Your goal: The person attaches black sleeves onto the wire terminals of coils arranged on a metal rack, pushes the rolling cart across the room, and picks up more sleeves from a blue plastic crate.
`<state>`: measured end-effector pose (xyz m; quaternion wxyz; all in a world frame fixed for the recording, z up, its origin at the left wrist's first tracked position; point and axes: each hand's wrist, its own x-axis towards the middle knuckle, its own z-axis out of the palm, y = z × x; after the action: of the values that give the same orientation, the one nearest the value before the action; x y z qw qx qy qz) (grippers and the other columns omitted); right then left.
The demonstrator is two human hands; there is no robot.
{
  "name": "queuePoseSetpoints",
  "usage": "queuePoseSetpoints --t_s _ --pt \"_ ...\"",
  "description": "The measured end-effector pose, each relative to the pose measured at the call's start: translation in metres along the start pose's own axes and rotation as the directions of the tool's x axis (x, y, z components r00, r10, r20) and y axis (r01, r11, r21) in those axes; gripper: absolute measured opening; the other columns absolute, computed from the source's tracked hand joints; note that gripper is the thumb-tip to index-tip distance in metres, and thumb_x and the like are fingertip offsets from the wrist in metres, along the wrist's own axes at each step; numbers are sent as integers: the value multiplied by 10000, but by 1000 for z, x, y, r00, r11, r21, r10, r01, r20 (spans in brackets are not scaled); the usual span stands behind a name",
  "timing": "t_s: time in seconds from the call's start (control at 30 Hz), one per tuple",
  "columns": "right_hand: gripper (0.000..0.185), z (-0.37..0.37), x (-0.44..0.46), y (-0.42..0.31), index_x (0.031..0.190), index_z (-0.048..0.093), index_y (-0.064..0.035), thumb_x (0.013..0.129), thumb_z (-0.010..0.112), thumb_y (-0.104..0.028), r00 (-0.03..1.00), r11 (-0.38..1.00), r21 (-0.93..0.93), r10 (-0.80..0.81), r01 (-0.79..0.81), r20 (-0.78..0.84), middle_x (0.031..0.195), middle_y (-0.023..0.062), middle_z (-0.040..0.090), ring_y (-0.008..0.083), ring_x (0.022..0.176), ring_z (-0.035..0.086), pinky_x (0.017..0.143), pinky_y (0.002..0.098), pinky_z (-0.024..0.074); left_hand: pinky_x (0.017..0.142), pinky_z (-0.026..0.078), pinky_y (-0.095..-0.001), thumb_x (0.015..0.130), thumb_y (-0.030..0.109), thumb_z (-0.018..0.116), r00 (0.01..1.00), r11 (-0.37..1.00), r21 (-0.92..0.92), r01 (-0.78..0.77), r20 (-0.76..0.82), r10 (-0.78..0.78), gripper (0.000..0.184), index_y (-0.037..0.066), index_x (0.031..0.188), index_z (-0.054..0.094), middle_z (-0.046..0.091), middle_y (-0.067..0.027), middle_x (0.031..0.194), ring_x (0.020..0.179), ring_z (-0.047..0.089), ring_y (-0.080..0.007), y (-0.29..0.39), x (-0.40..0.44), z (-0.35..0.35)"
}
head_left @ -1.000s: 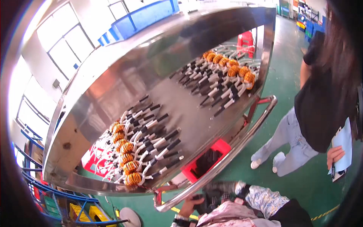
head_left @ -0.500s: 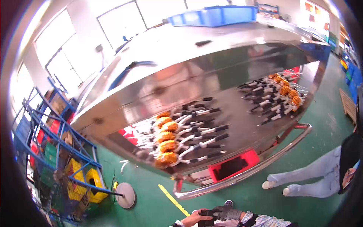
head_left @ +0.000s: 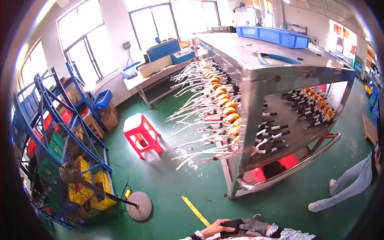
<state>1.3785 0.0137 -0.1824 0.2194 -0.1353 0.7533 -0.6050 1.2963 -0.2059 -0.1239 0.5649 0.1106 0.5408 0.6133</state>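
At the bottom edge, my bare left hand (head_left: 217, 228) has its fingers closed on a dark glove (head_left: 237, 227). My right hand (head_left: 257, 226), in a grey work glove, meets it from the other side, and the dark material lies between the two. Whether it is part of the right hand's glove or a separate one cannot be made out. The right fingers are hidden. Both hands are low in front of my body, apart from the metal cart (head_left: 252, 116).
Orange-wound coils (head_left: 230, 110) with white leads line the cart's shelf. Pliers with blue handles (head_left: 278, 57) and a blue bin (head_left: 272, 37) lie on top. Around stand a red stool (head_left: 143, 134), a floor fan (head_left: 70, 172), a blue rack and a person (head_left: 352, 180) at right.
My view has swung left and levelled, so the cart sits further right and its long side, the stool and the window bench show. The hands stay together at the bottom.
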Motion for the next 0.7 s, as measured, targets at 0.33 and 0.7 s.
queuePoseSetpoints --t_s 0.33,0.7 --pt "311 22 145 -134 1176 448 -56 902 427 -200 926 853 448 357 -268 -125 829 49 546 120 694 538 635 253 476 676 501 -291 715 16 642 724 801 -256 -541 -627 289 310 -11 1009 547 598 -65 848 761 595 -181 7 -123 -74" --pt "268 71 300 -208 1082 497 -63 845 534 -182 936 916 -194 -342 352 82 858 91 560 205 799 556 704 298 450 624 473 -267 740 75 617 520 706 -244 -665 -830 203 274 -1 988 528 573 -50 856 744 574 -163 51 -169 -128"
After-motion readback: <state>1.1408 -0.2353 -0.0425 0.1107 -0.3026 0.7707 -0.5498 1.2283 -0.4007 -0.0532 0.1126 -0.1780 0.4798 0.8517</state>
